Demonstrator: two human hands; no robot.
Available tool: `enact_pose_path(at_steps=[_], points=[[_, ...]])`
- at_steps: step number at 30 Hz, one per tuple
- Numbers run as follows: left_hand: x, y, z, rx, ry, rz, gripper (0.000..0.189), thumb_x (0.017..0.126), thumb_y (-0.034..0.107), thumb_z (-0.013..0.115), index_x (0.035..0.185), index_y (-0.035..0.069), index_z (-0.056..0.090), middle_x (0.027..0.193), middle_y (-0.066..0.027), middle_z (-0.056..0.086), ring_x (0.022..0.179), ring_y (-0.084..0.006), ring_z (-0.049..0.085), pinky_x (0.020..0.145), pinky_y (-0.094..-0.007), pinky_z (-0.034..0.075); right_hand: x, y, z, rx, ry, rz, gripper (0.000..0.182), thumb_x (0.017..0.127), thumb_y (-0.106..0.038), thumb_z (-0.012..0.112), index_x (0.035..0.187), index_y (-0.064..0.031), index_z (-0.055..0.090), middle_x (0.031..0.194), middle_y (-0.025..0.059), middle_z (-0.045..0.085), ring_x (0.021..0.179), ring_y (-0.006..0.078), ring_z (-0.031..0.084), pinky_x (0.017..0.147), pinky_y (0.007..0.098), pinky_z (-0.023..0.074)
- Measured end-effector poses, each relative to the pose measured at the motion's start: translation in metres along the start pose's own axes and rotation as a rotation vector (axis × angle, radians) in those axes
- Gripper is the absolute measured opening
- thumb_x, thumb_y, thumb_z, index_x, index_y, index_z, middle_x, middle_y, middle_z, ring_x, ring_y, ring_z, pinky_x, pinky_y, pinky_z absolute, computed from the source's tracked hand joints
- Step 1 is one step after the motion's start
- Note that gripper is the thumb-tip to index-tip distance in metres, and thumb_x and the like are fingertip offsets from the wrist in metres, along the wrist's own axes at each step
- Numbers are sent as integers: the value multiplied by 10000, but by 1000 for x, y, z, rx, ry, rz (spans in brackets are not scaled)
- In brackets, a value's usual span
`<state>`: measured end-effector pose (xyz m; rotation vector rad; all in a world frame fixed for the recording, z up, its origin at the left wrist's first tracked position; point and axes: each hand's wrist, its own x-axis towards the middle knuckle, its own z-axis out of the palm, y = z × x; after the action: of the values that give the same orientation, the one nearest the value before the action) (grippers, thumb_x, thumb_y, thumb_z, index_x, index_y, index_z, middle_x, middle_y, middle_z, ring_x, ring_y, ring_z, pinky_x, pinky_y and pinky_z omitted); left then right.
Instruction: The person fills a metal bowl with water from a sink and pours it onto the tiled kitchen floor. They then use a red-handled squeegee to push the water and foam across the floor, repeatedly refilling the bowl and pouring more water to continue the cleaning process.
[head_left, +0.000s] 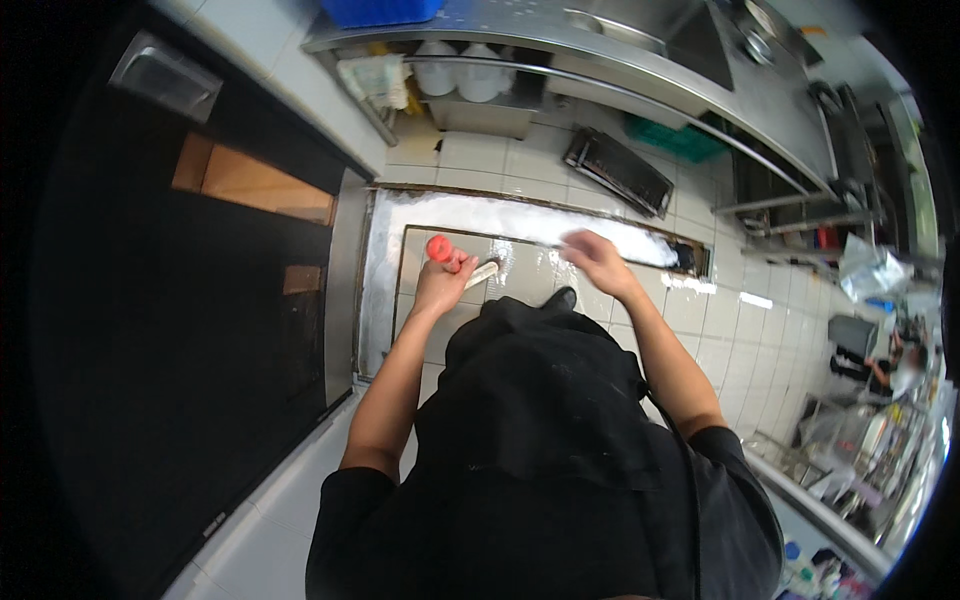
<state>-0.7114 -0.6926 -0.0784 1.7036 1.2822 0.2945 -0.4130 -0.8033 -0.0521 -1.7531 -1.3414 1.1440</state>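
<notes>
My left hand (442, 285) grips a long-handled floor tool (439, 249) by its red end. A pale, narrow head (482, 275), apparently the tool's, shows beyond the fingers near the floor. My right hand (598, 262) is blurred and hovers over the wet tiles with loosely bent fingers; nothing shows in it. Before me a sunken floor channel (480, 211) runs across and bends toward me at the left. White foam or powder covers much of its bed, and its right end has a dark opening (682, 256). A black shoe (561, 298) stands on the tiles (517, 277).
A dark metal grate or tray (621, 171) lies beyond the channel. Behind it stands a steel sink counter (517, 34) with white jugs (478, 75) and a green crate (675, 139) below. A black door (187, 300) is at left. Another person (896, 367) is far right.
</notes>
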Motion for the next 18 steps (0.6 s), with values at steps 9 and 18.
enact_pose_path(at_steps=[9, 18], points=[[43, 28, 38, 12, -189, 499, 126, 831, 178, 702, 865, 70, 644, 832, -60, 668, 819, -200, 655, 704, -345, 517, 2, -149, 31, 125, -91, -324, 281, 941, -182, 644, 1177, -51, 567, 1087, 164, 642, 1009, 318, 631, 879, 378, 502], [37, -42, 89, -239, -309, 563, 227, 801, 109, 755, 988, 68, 633, 954, -33, 644, 890, -163, 621, 771, -331, 532, -30, -116, 50, 36, -21, -412, 266, 943, -248, 592, 1121, -52, 570, 1032, 182, 634, 994, 402, 605, 843, 465, 483]])
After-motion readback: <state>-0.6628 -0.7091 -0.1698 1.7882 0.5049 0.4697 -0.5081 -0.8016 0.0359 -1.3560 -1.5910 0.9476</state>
